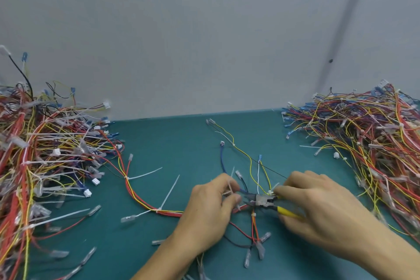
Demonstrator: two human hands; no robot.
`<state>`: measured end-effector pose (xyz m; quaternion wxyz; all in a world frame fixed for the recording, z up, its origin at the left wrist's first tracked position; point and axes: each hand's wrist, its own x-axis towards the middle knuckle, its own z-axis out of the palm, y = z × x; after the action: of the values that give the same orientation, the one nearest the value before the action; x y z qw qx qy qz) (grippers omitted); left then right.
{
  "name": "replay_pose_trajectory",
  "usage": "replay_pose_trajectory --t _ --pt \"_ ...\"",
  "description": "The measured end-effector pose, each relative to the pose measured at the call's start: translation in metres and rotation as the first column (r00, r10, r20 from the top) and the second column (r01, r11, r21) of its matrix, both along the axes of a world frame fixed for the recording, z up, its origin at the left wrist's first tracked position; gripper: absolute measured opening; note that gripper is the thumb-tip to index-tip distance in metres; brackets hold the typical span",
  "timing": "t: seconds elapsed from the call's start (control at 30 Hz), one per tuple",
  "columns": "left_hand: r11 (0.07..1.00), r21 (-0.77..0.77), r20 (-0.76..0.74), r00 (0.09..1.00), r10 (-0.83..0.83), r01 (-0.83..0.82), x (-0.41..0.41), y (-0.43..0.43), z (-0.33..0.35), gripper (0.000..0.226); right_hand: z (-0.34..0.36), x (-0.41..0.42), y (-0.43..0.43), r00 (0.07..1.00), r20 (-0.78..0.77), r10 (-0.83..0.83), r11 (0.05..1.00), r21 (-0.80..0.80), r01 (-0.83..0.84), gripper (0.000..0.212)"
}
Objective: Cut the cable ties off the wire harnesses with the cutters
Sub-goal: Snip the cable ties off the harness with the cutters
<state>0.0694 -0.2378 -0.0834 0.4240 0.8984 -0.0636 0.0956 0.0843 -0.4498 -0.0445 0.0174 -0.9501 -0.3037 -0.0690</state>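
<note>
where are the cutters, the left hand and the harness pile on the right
cutters (261, 199): head view, metal pivot joint
left hand (208, 211): head view, back of the hand
right harness pile (375, 141): head view, middle of the tangle

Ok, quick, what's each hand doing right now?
Left hand: pinches a cable tie.
Right hand: grips the cutters, which point at the left fingers.

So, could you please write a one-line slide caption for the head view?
Right hand holds yellow-handled cutters at a white cable tie pinched in the left hand.
</note>
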Motion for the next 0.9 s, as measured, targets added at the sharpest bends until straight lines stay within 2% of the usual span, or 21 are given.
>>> replay_pose_trajectory --t 0.1,0.3,0.63,0.9 --pt "0.998 -0.065 -0.071 0.997 0.017 -0.022 0.004 0.004 0.002 0.016 -0.006 0.0 0.003 0.999 -0.015 0.031 0.999 -0.027 -0.031 0.041" --pt "0.995 -0.1 -0.067 0.998 0.019 -0.026 0.005 0.004 0.002 0.017 -0.009 0.005 0.006 0.999 -0.012 0.051 0.998 -0.036 -0.051 0.042" --pt "0.959 -0.271 -0.088 0.994 0.062 -0.084 0.004 0.004 -0.001 0.014 -0.008 0.012 0.01 0.992 -0.047 0.12 0.991 -0.055 -0.123 0.037" --pt "0.958 -0.274 -0.096 0.993 0.065 -0.089 0.005 0.005 -0.001 0.012 -0.011 0.015 0.003 0.982 -0.06 0.176 0.984 0.0 -0.177 0.037"
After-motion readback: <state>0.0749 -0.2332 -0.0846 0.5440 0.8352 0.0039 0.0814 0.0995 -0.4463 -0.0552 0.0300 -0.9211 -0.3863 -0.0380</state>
